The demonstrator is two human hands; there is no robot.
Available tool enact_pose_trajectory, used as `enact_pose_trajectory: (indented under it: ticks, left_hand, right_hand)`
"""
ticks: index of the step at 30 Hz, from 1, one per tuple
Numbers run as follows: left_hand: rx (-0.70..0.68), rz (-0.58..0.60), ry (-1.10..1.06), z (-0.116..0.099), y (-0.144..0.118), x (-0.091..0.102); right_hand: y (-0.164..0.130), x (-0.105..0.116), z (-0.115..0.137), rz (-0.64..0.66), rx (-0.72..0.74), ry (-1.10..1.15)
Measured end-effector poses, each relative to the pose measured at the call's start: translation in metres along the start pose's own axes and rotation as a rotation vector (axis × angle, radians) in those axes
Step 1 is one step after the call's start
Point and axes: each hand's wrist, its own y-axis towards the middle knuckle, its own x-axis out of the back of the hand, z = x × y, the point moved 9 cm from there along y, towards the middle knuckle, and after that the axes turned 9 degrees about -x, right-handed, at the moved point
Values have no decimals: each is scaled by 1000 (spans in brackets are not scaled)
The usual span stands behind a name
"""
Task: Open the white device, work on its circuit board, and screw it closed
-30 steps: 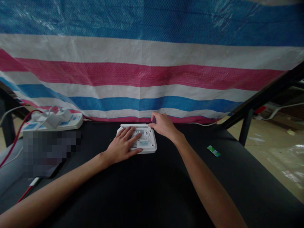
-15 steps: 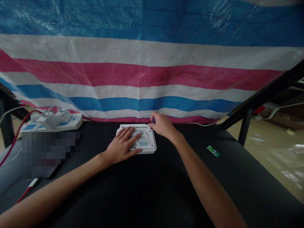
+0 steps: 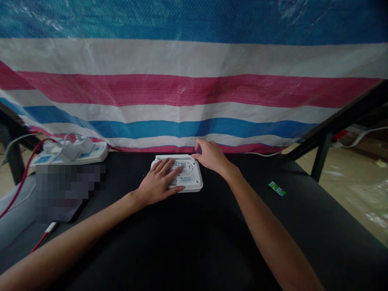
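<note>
A white router-like box (image 3: 194, 182) lies flat on the black table, its vented and labelled face upward and a white bar along its far edge. My left hand (image 3: 159, 180) rests on the left part of this box with fingers spread, covering some of the label. At the far right corner of the box, my right hand (image 3: 210, 155) is closed, thumb and finger pinched against the end of the bar. A small dark purple patch shows inside its curled fingers; what it is I cannot make out.
On the left stand a white power strip (image 3: 98, 152) with plugs and a blurred-out dark device (image 3: 68, 196) with a red cable (image 3: 39, 242). A green packet (image 3: 277, 188) lies on the table (image 3: 194, 242) to the right. A striped tarp (image 3: 178, 89) hangs behind.
The view has tilted slightly, so the table and its things sit a little higher and further right. Both hands keep about the same places on the box.
</note>
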Motion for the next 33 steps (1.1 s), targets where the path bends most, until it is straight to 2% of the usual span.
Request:
enact_pose_trajectory:
  ticks: [9, 33]
  left_hand:
    - [8, 23, -24, 1, 1, -1]
    - [10, -21, -32, 2, -1, -2]
  right_hand:
    - [-1, 3, 3, -13, 13, -8]
    - [0, 0, -2, -11, -14, 2]
